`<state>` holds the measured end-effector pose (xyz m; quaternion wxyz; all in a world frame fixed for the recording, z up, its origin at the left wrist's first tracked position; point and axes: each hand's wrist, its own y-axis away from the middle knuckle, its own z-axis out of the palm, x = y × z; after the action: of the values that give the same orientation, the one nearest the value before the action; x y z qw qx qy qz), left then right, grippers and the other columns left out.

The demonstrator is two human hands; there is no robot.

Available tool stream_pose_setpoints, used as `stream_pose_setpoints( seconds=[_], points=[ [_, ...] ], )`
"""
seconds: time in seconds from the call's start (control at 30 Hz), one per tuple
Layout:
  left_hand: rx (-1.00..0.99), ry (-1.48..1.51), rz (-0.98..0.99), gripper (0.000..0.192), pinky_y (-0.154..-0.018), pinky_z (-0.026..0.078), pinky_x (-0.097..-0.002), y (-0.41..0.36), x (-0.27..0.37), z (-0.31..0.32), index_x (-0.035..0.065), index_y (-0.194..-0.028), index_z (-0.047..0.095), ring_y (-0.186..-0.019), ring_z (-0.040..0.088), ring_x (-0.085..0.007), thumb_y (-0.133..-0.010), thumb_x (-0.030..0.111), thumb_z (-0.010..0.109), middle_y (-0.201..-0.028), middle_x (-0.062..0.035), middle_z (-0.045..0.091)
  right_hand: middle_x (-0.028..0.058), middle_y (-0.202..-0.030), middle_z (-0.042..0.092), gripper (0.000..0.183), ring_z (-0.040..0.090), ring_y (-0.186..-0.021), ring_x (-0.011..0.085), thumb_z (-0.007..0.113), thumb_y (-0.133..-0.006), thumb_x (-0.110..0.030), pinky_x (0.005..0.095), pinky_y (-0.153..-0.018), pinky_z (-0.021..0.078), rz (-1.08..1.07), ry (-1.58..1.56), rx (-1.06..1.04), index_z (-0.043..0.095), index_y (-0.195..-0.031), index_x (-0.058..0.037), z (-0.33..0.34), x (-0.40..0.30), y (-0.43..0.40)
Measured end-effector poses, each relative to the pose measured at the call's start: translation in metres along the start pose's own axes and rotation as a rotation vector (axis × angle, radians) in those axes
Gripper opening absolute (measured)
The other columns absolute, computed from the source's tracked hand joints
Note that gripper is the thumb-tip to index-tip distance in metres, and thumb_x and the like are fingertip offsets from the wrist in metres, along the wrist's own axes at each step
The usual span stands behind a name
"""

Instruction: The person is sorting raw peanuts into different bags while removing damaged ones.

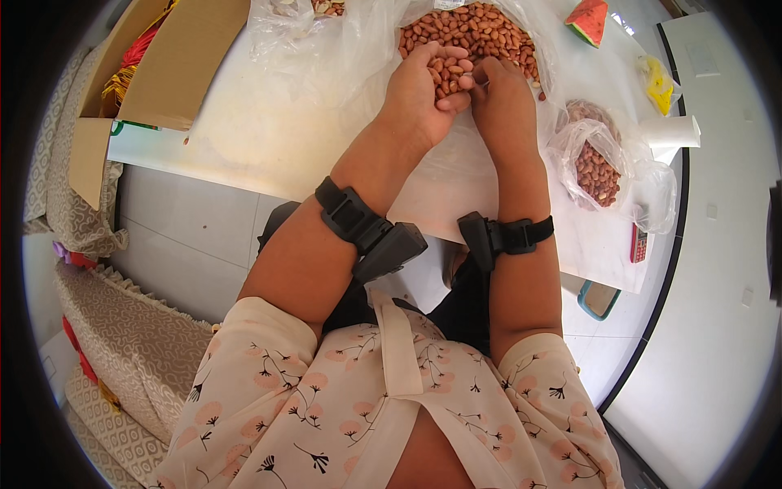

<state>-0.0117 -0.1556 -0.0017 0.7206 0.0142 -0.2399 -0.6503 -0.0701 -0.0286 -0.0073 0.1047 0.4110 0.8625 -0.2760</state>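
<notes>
My left hand (pixel 410 98) is cupped palm up around a handful of reddish-brown peanuts (pixel 449 78). Right beside it, my right hand (pixel 504 104) has its fingers bent inward at the left fingertips. Whether a peanut sits between those right fingers is hidden. Both hands are over the near edge of a large heap of shelled peanuts (pixel 482 29), which lies in an opened clear plastic bag (pixel 545 43) on the white table (pixel 269 134). One loose peanut (pixel 542 96) rests by the heap's right side.
An open cardboard box (pixel 177 67) stands at the left. On the right are a watermelon slice (pixel 588 23), a smaller plastic bag of peanuts (pixel 597 171), a white roll (pixel 672 131) and a red keypad device (pixel 638 244). Another plastic bag (pixel 287 36) lies left of the heap.
</notes>
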Motion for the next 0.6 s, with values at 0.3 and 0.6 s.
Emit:
stream_pose_setpoints(
  seconds=[0.3,0.6],
  points=[
    [0.102,-0.116,-0.007,0.034,-0.040,0.033,-0.0230,0.000,-0.003,0.004,0.0014,-0.094,0.059,-0.065,0.058,-0.0178,-0.105,0.028,0.040,-0.083,-0.0099,0.061,0.0067,-0.086,0.070,0.012,0.067,-0.078,0.0155,0.072,-0.088,-0.009,0.0311,-0.071,0.0531,0.164,-0.691,0.170,0.068,-0.098,-0.0035,-0.029,-0.044,-0.007],
    [0.025,-0.013,-0.042,0.035,-0.040,0.033,-0.0228,-0.003,-0.003,0.001,0.0019,-0.093,0.059,-0.064,0.058,-0.0172,-0.105,0.028,0.040,-0.082,-0.0097,0.062,0.0129,-0.095,0.068,0.016,0.067,-0.088,0.0266,0.070,-0.086,-0.005,0.0373,-0.075,0.0535,-0.046,-0.104,0.161,0.068,-0.102,-0.0029,0.000,0.012,-0.001]
  ],
)
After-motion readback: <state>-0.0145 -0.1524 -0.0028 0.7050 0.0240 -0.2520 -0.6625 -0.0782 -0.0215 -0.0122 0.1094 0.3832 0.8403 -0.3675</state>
